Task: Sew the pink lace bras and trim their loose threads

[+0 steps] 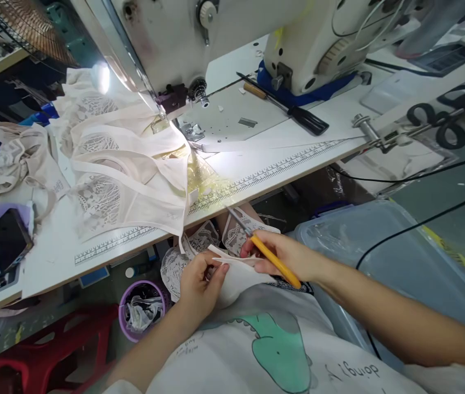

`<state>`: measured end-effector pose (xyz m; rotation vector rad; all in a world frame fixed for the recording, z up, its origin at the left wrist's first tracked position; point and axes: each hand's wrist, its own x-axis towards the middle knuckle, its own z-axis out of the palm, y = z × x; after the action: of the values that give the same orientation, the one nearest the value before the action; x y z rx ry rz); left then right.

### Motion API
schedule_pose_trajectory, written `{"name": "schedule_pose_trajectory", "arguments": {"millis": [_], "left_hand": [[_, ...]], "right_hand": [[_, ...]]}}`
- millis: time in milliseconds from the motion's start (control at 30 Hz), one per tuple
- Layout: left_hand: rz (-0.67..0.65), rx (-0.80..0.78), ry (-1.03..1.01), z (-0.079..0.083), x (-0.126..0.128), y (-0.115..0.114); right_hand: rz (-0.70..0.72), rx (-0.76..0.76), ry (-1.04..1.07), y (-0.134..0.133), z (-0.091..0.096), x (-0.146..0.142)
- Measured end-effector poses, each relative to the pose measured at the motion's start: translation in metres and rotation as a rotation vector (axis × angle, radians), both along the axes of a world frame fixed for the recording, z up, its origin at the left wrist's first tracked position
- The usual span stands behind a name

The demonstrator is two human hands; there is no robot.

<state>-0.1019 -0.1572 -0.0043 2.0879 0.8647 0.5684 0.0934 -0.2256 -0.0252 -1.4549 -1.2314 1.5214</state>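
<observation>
My left hand [200, 284] pinches a white lace-trimmed fabric piece [232, 262] over my lap, below the table's front edge. My right hand [285, 254] grips yellow-handled thread snips [265, 251], whose metal tip points up-left toward the table edge, and its fingers also touch the fabric. More white lace hangs down from the table between my hands and the edge. A chain of cream lace garments [126, 169] lies on the white sewing table [282, 148] under the machine's lamp.
The white sewing machine [224, 33] stands at the back. A screwdriver [285, 106] lies on the table, and a ruler strip [257, 178] runs along its edge. A phone [9, 241] sits left. A purple scrap bucket [142, 309], red stool [39, 355] and clear plastic bin [400, 262] surround my lap.
</observation>
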Motion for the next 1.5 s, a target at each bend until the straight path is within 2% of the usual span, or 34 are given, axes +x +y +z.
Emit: {"name": "schedule_pose_trajectory", "arguments": {"millis": [67,133,300,500,700,833,900,967,1067,1133,1200,1233,1267,1333,1400,1500], "left_hand": [[0.132,-0.128,-0.025,0.0,0.001,-0.001],[0.233,-0.249,-0.064,-0.001,0.002,-0.001],[0.362,-0.473,-0.218,-0.002,0.006,-0.003],[0.36,-0.625,-0.231,-0.004,0.004,-0.003],[0.344,-0.762,-0.313,-0.017,-0.004,-0.005],[0.239,-0.813,-0.334,-0.026,-0.02,0.0],[0.113,-0.781,-0.266,-0.019,-0.029,0.006],[-0.049,-0.64,-0.146,-0.002,-0.035,0.012],[-0.302,-0.211,0.098,0.035,-0.027,0.014],[-0.436,0.075,0.263,0.052,-0.013,0.012],[-0.502,0.209,0.399,0.055,0.0,0.009],[-0.511,0.207,0.443,0.053,0.005,0.008],[-0.51,0.165,0.465,0.048,0.008,0.008],[-0.475,-0.016,0.438,0.037,0.008,0.009],[-0.39,-0.268,0.339,0.028,0.004,0.011],[-0.223,-0.599,0.188,0.023,-0.001,0.015]], "right_hand": [[-0.075,0.023,0.221,-0.007,-0.004,-0.005],[-0.181,0.025,0.329,-0.013,-0.011,-0.01],[-0.353,0.038,0.11,-0.024,-0.022,-0.019],[-0.407,0.177,-0.084,-0.029,-0.027,-0.024],[-0.383,0.195,-0.149,-0.033,-0.037,-0.029],[-0.343,0.226,-0.186,-0.031,-0.032,-0.031],[-0.312,0.253,-0.188,-0.027,-0.024,-0.031],[-0.255,0.296,-0.184,-0.023,-0.015,-0.03],[-0.149,0.364,-0.169,-0.019,-0.004,-0.03],[-0.088,0.399,-0.16,-0.017,0.002,-0.03],[-0.053,0.422,-0.175,-0.016,0.005,-0.031],[-0.046,0.424,-0.186,-0.016,0.007,-0.032],[-0.046,0.42,-0.194,-0.016,0.008,-0.032],[-0.066,0.401,-0.182,-0.016,0.01,-0.031],[-0.092,0.378,-0.144,-0.016,0.011,-0.029],[-0.133,0.335,-0.13,-0.019,0.009,-0.028]]}}
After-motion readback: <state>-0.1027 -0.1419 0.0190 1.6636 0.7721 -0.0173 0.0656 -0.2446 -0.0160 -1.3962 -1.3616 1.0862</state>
